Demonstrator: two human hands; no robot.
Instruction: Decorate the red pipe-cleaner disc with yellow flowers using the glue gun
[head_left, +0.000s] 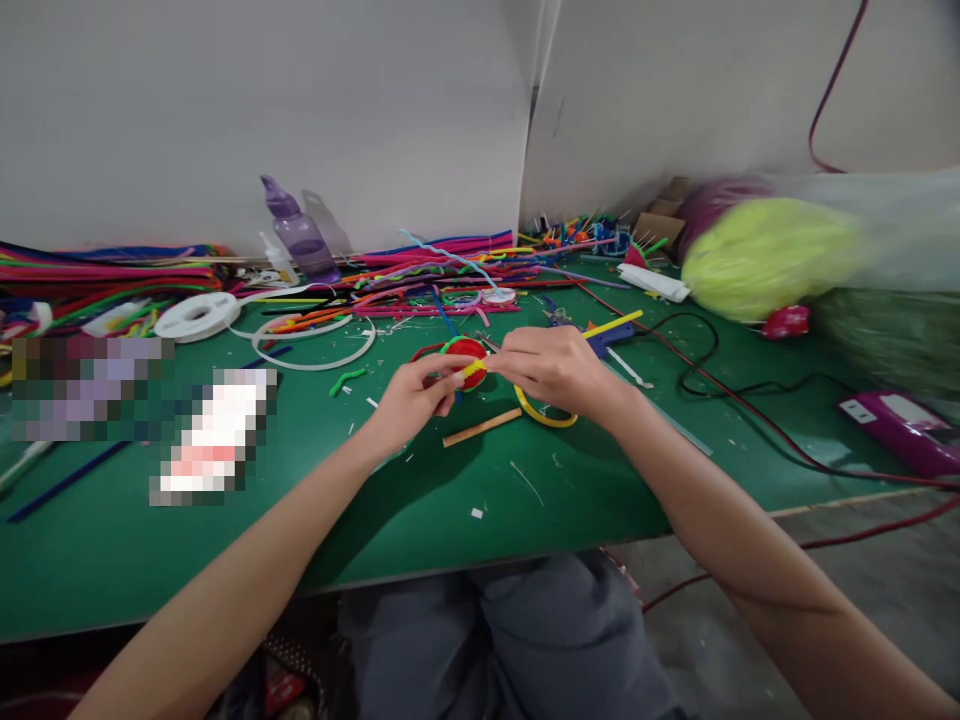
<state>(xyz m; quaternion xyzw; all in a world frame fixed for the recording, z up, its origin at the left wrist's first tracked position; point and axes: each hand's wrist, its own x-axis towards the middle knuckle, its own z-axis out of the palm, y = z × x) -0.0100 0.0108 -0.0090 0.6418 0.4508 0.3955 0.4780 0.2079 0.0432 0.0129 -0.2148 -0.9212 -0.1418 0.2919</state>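
My left hand (pixel 418 398) is closed in a pinch on a yellow pipe cleaner (pixel 475 369), which looks wound or bunched at the fingertips. From the other side, the bent fingers of my right hand (pixel 551 362) grip the same piece. A straight yellow length (pixel 615 324) sticks out behind the right hand; whether it joins the pinched part is hidden. Just behind the fingertips lies a round red object (pixel 465 350), partly covered. Under my right hand is a yellow loop (pixel 546 414), and a thin wooden stick (pixel 482 427) lies nearer me.
Bundles of coloured pipe cleaners (pixel 112 272) line the back of the green table (pixel 420 540). A white spool (pixel 197 317) and purple bottle (pixel 304 240) stand at left. Dark cables (pixel 697 355), a purple device (pixel 900 430) and plastic-wrapped bundles (pixel 772 255) occupy the right.
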